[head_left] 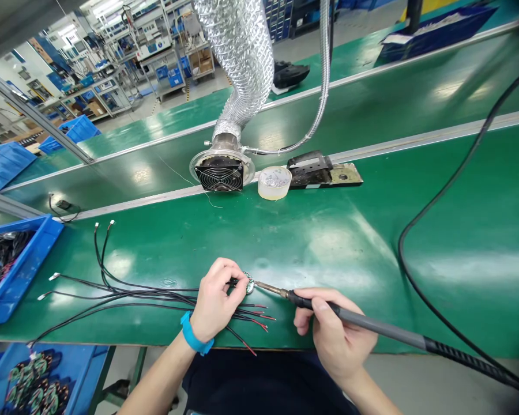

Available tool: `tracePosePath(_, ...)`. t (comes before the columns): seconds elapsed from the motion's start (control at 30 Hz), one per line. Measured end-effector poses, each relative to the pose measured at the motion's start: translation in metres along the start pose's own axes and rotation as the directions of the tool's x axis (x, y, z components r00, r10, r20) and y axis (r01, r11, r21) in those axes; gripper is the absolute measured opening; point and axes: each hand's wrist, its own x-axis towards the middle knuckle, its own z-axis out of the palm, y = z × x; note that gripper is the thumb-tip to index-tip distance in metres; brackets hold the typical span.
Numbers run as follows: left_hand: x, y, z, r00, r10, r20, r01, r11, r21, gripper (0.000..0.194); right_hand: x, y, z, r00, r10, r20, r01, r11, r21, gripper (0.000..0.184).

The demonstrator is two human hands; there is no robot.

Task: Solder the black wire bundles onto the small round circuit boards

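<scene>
My left hand [216,300], with a blue wristband, pinches a small round part [249,284] and a black wire end against the green bench. My right hand [328,331] grips a grey-handled soldering iron [372,325] like a pen. Its metal tip touches the small round part. Several black and red wires [125,291] fan out leftward from under my left hand, their stripped red ends lying near my wrist.
A fume extractor fan [221,171] on a silver duct faces me at the bench's far side, beside a round clear tub [274,182] and a black iron stand [320,171]. Blue bins [21,265] sit left. The iron's black cable [441,196] loops right.
</scene>
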Motion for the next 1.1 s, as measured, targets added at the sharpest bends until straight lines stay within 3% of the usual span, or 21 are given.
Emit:
tracePosePath(0.5, -0.0005, -0.0013, 0.0017, 1.0, 0.025, -0.011, -0.025, 1.0, 0.017, 0.014, 0.0019, 0.0021, 0.0016, 0.999, 0.046, 0.005, -0.046, 0.997, 0.063, 0.021)
tracePosePath(0.67, -0.0011, -0.0046, 0.0033, 0.996, 0.085, -0.03, -0.083, 0.996, 0.039, 0.013, 0.003, 0.0019, 0.0013, 0.998, 0.059, -0.001, -0.059, 0.996, 0.068, 0.023)
tracePosePath(0.9, -0.0014, -0.0056, 0.0042, 0.993, 0.111, -0.044, -0.109, 0.993, 0.049, 0.011, 0.0007, 0.0016, 0.0001, 0.996, 0.048, -0.07, -0.043, 0.997, 0.065, 0.023)
tracePosePath(1.1, -0.001, -0.0061, 0.0048, 0.993, 0.111, -0.044, -0.109, 0.993, 0.045, 0.011, 0.002, 0.0028, 0.0007, 0.998, 0.037, -0.05, -0.034, 0.998, 0.059, 0.022)
